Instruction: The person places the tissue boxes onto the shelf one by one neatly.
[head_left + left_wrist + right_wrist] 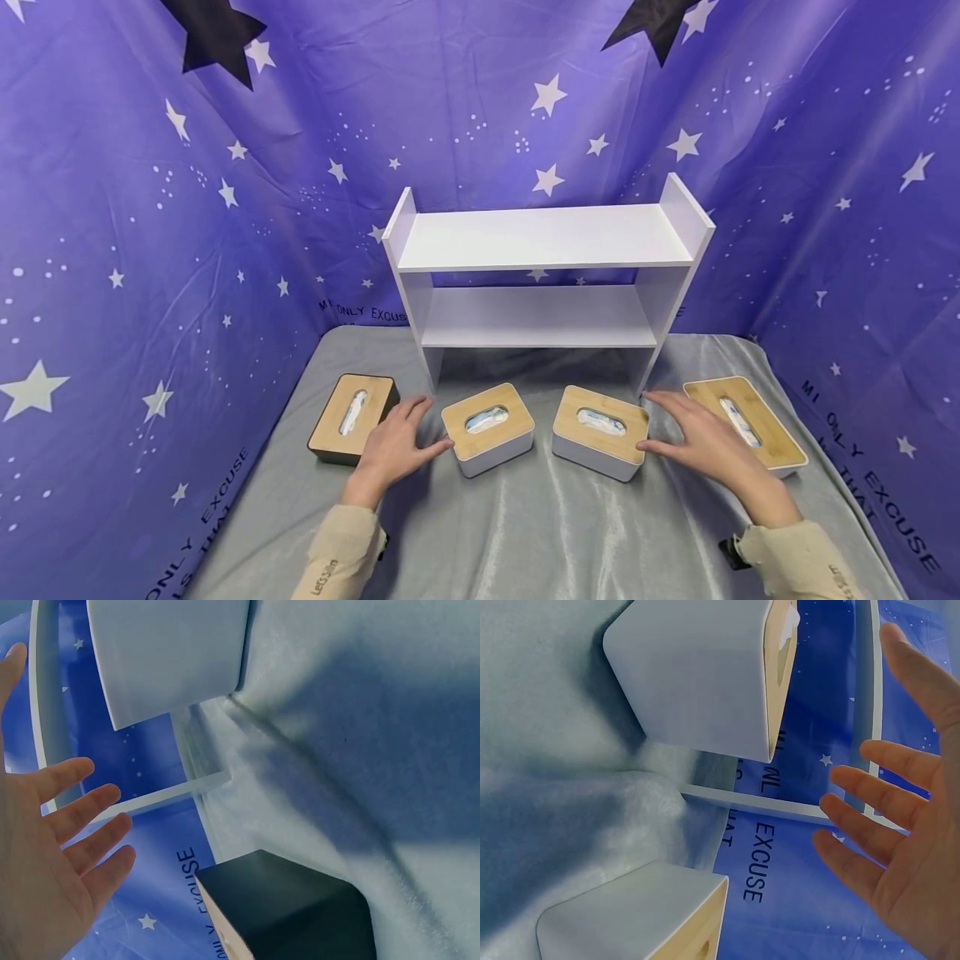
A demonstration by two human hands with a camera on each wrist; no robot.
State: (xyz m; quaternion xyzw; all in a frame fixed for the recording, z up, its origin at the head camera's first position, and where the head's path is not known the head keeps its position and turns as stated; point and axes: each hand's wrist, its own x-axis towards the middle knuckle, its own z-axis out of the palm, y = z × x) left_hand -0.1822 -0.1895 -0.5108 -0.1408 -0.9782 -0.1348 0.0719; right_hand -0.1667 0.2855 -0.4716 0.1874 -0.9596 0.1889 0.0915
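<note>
Two white tissue boxes with wooden lids lie between my hands in the head view: a left-middle tissue box [495, 421] and a right-middle tissue box [600, 425]. My left hand [397, 446] hovers with spread fingers between the left-middle box and a black tissue box [352, 412], its thumb close to the white one's edge. My right hand [705, 437], fingers spread too, is between the right-middle box and a far-right white tissue box [753, 421]. The wrist views show both palms holding nothing, the left hand [67, 847] beside the black box's dark side [300, 907].
A white two-tier shelf [540, 321] stands behind the boxes, both boards bare. Grey cloth [517, 542] covers the table. Purple star-printed curtains [480, 100] enclose the back and both sides.
</note>
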